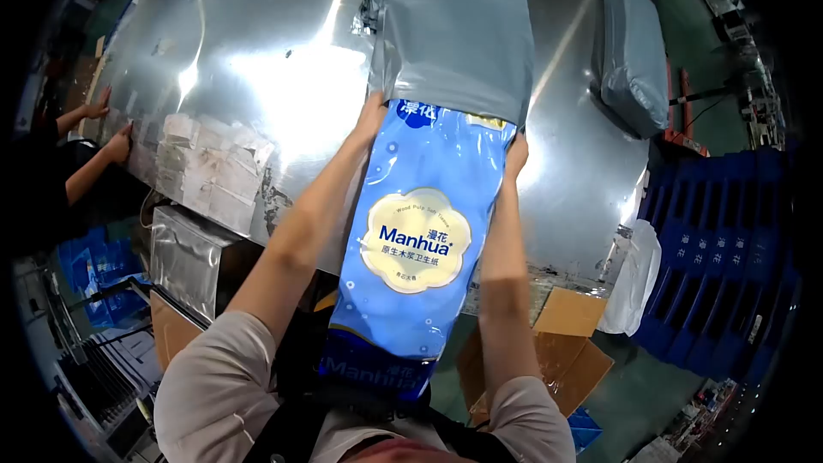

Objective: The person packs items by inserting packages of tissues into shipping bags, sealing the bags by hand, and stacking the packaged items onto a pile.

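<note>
A long blue "Manhua" toilet paper pack (420, 249) points away from my body, its near end against my front. Its far end is inside the mouth of a grey plastic mailing bag (454, 43), which lies over the metal table. My left hand (374, 116) grips the left side of the bag's mouth, beside the pack. On the opposite side my right hand (517, 154) is closed at the right edge of the bag's mouth. The fingers of both hands are largely hidden behind the bag and pack.
A filled grey bag (633, 56) lies at the right of the metal table (300, 120). Blue stacked crates (707, 249) and an open cardboard box (570, 343) stand at lower right. Another person's hands (116, 141) rest at the table's left edge.
</note>
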Demonstrator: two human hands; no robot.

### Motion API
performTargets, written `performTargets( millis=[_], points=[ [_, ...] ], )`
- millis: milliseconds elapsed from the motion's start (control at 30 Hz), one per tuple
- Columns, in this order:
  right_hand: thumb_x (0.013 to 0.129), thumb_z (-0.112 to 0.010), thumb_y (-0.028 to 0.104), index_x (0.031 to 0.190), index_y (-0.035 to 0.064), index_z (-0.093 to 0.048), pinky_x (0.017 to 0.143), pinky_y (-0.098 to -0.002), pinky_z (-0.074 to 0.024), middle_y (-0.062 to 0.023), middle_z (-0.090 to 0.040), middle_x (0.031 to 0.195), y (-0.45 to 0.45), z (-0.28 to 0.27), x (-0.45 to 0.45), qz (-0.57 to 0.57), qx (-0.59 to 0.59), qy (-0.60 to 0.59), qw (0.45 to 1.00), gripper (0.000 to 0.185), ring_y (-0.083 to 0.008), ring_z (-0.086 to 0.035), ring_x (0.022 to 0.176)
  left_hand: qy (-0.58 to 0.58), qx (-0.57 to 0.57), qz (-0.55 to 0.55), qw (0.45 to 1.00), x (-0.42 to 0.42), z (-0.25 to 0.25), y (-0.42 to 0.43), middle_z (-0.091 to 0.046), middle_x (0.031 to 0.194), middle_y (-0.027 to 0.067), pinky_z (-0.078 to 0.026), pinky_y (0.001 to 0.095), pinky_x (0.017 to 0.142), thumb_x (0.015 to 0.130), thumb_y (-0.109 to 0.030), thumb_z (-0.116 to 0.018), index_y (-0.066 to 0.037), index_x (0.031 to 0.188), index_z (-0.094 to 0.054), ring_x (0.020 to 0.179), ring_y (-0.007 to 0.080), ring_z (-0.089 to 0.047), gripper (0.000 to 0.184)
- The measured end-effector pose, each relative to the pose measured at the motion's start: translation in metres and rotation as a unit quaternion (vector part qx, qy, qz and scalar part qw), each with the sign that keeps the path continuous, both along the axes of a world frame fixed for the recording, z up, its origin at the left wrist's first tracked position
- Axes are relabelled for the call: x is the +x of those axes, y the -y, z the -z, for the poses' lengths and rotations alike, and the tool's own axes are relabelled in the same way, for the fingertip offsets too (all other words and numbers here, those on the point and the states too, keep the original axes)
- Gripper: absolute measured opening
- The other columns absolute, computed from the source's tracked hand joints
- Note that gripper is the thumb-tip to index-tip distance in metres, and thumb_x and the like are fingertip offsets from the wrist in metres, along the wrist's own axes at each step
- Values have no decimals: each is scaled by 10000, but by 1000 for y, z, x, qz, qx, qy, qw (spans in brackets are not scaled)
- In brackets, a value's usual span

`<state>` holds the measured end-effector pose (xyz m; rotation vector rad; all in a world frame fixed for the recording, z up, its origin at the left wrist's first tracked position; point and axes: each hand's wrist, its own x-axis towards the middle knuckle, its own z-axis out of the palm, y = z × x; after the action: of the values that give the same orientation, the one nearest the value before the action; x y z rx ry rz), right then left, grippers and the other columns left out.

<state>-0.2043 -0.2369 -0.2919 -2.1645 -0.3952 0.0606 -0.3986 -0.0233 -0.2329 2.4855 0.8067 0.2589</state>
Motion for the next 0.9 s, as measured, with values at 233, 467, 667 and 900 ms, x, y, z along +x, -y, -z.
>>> performTargets(
  millis=[233, 467, 667, 900],
  points=[
    [828, -393, 137, 852, -63, -563, 642, -290, -443, -116, -577, 737, 26, -46, -49, 29, 279, -445, 850, 263, -171, -554, 714, 129, -390, 38, 911, -40, -41, 38, -570, 756, 233, -438, 456, 687, 761, -90, -451, 22, 886, -536, 811, 386, -557, 188],
    [837, -378, 136, 854, -58, -559, 642, -277, -447, -104, -579, 762, 81, -86, -145, 53, 317, -403, 857, 266, -162, -554, 712, 241, -597, -85, 761, -116, -54, 103, -571, 762, 242, -435, 470, 687, 764, -116, -461, 23, 873, -546, 814, 401, -549, 196],
    [832, -380, 144, 881, -54, -570, 662, -321, -454, -129, -587, 809, 123, -136, -172, -44, 163, -275, 946, 278, -200, -555, 733, 181, -510, -111, 834, -140, -70, 109, -571, 767, 250, -432, 481, 688, 767, -138, -470, 25, 861, -555, 817, 415, -542, 206],
    [760, -486, 294, 830, 13, -607, 692, -461, -442, -226, -589, 799, 203, -87, -253, -216, -348, -171, 896, 314, -399, -551, 797, -218, -54, 181, 958, -243, -8, 150, -597, 790, 225, -453, 450, 716, 752, -490, -486, -10, 829, -622, 809, 380, -571, 505]
  ],
)
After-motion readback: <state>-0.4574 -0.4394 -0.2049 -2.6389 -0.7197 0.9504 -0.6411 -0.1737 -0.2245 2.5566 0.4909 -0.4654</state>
